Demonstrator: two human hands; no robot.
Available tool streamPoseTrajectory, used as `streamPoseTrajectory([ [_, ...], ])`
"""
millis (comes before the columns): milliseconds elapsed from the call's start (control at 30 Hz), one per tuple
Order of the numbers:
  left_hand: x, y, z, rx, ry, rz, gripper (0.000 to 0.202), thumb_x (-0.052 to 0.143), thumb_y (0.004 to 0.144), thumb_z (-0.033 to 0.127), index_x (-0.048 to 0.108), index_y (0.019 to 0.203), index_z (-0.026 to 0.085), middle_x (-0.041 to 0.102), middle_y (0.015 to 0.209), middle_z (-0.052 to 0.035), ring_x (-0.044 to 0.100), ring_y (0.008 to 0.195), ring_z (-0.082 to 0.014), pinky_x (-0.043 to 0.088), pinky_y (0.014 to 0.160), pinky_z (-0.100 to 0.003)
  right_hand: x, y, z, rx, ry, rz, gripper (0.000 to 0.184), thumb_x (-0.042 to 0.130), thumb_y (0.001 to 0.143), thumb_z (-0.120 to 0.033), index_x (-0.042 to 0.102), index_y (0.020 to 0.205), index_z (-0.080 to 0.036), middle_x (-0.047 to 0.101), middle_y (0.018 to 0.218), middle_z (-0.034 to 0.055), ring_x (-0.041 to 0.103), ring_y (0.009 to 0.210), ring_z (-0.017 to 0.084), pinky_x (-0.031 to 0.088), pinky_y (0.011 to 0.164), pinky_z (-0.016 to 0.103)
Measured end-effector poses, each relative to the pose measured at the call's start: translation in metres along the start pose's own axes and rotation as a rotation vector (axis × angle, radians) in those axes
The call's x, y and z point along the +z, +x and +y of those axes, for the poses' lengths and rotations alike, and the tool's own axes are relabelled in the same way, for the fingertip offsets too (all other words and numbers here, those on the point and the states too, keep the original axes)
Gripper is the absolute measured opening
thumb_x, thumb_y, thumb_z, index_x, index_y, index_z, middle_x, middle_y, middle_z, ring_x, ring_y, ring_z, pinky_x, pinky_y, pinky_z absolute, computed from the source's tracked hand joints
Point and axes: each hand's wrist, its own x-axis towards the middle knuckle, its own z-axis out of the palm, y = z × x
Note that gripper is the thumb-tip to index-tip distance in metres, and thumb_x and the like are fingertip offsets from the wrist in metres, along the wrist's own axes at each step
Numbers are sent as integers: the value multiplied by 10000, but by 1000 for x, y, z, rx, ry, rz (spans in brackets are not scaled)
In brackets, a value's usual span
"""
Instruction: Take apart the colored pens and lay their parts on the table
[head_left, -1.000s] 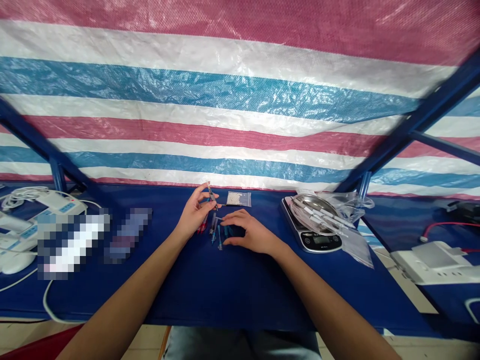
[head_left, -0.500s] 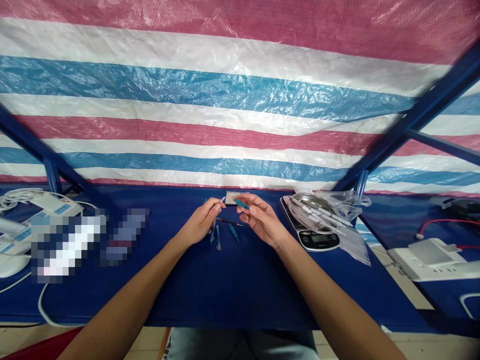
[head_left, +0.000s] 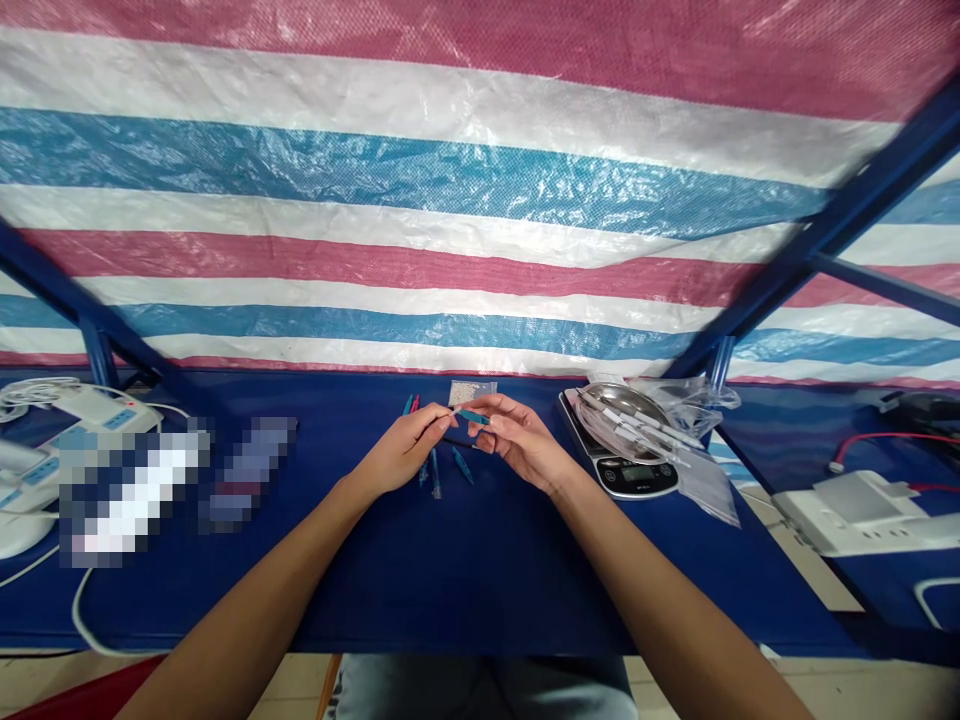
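Observation:
My left hand (head_left: pixel 405 447) is closed, its thumb and fingers pinching a thin white piece (head_left: pixel 454 411) that is mostly hidden. Facing it, my right hand (head_left: pixel 521 440) grips a teal pen barrel (head_left: pixel 473 417) between thumb and fingertips. The barrel's left end meets the tip of the white piece; whether one is inside the other I cannot tell. Just below the hands, a teal pen part (head_left: pixel 462 465) and a clear-and-blue pen part (head_left: pixel 436 475) lie on the blue table (head_left: pixel 480 570). A dark slim rod (head_left: pixel 461 443) lies partly hidden behind my fingers.
Behind the hands lies a small clear bag of pale bits (head_left: pixel 471 391), with a pink pen part (head_left: pixel 415 403) left of it. On the right stands a kitchen scale (head_left: pixel 636 476) bearing a metal bowl (head_left: pixel 626 404) and plastic bags. White power strips (head_left: pixel 105 415) sit at left.
My hands have come together, bringing the teal barrel's end against the white piece. The barrel now lies more level. A pink pen part shows behind my left hand.

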Motion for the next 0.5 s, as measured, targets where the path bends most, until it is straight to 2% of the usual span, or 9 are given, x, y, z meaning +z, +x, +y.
streamPoseTrajectory([
  [200,-3,-1,2,-26,15,1,400,416,1142,496,710,1176,227,665,861,1,611,779,-191,421,757,-295,-1,1,3,-28,35,1,438,868,876,-500,765,1212,-239,743,1378,142,743,1012,244,558,697,306],
  [500,-3,0,0,2,18,-2,400,440,1129,502,722,1161,220,717,951,-27,634,819,-201,445,769,-298,-7,2,3,20,85,-33,418,838,918,-510,756,1222,-235,717,1437,150,763,1063,254,552,713,307],
])
